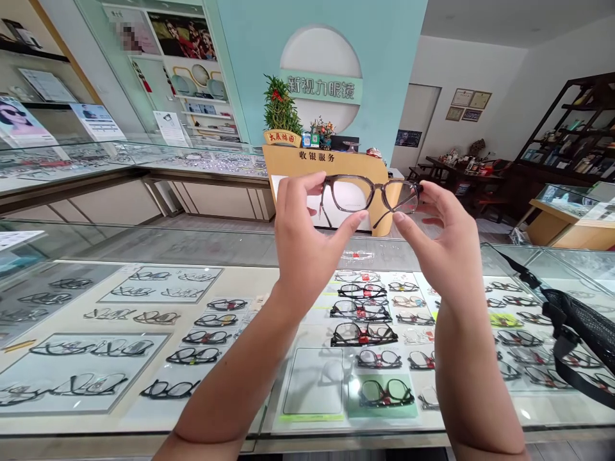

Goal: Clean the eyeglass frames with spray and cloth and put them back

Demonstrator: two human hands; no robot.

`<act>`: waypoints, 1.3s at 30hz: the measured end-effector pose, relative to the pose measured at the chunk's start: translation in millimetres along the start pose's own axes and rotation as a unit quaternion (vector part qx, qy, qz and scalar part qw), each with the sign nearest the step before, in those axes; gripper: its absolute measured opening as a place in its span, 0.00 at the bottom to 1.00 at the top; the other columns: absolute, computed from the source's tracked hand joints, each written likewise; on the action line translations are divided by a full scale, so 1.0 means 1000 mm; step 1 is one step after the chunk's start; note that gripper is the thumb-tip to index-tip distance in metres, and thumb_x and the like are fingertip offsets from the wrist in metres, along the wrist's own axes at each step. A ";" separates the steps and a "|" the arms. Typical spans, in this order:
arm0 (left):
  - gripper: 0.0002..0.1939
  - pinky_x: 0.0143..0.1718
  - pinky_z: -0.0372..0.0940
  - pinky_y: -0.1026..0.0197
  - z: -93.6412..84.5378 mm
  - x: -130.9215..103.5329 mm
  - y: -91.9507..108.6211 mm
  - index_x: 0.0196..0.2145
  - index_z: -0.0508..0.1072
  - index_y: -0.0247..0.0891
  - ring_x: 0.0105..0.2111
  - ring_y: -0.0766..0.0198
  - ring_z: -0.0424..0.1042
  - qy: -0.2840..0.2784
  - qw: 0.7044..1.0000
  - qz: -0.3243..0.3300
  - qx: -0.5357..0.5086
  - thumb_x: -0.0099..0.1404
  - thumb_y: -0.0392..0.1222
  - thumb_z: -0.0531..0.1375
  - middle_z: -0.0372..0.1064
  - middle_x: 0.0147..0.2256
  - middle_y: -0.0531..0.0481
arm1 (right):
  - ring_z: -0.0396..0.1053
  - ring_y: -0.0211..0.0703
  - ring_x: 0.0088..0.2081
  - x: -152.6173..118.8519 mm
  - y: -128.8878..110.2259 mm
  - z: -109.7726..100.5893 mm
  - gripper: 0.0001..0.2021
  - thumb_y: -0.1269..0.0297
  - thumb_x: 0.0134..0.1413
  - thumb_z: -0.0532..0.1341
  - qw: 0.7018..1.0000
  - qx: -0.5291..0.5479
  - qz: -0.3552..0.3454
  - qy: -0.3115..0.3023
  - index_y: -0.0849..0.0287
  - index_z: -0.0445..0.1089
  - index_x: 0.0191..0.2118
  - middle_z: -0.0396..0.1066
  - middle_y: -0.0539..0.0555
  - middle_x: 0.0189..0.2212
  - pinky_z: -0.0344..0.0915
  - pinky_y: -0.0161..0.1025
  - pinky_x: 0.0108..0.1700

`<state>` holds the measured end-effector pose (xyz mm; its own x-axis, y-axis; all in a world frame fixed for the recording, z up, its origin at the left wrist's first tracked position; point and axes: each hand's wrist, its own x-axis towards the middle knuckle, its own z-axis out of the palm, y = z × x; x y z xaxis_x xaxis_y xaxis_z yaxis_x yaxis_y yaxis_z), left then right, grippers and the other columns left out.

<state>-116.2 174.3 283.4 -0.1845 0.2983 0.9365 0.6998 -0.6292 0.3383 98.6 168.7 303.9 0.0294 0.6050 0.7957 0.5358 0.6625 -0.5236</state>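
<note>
A pair of eyeglasses (353, 193) with a dark, partly clear frame is held up in front of me, its temples unfolded. My left hand (307, 230) grips the left end of the frame between fingers and thumb. At the opposite end, my right hand (439, 237) pinches the frame near the hinge, its thumb by the lower rim. Both forearms reach over the glass display case (72, 266). Below, rows of spectacles (364, 333) lie inside the case, some with red tags.
A black mesh bag with a strap (576, 320) rests on the case at right. Ahead stands a cashier counter (331, 160) with a potted plant (281, 109). More display cases (206, 186) run along the left, and a smaller one (571, 205) stands at right.
</note>
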 end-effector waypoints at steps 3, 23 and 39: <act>0.36 0.54 0.79 0.41 0.002 0.002 -0.012 0.64 0.67 0.53 0.60 0.43 0.78 -0.026 0.999 -0.020 -0.013 0.66 0.55 0.78 0.72 0.60 0.43 | 0.79 0.62 0.61 0.000 0.004 0.000 0.28 0.54 0.66 0.71 0.999 -0.027 -0.030 0.014 0.50 0.73 0.69 0.80 0.64 0.63 0.80 0.61 0.57; 0.37 0.59 0.78 0.34 0.004 0.009 -0.022 0.63 0.67 0.63 0.68 0.40 0.72 -0.067 0.993 -0.079 -0.048 0.62 0.62 0.77 0.71 0.67 0.50 | 0.78 0.65 0.65 0.003 0.024 -0.002 0.27 0.49 0.75 0.62 0.997 -0.045 -0.068 -0.016 0.38 0.66 0.75 0.73 0.57 0.72 0.79 0.66 0.62; 0.39 0.62 0.75 0.36 0.009 0.005 -0.007 0.62 0.64 0.56 0.70 0.41 0.70 -0.046 0.995 -0.080 -0.024 0.63 0.65 0.77 0.68 0.68 0.47 | 0.74 0.65 0.71 0.004 0.012 -0.003 0.22 0.62 0.76 0.58 0.999 -0.011 -0.038 -0.008 0.50 0.73 0.70 0.77 0.62 0.69 0.78 0.66 0.66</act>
<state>-116.0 186.6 284.8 -0.2258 0.4603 0.8586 0.6326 -0.6009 0.4886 107.5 177.5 302.0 -0.0261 0.5603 0.8279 0.5538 0.6976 -0.4546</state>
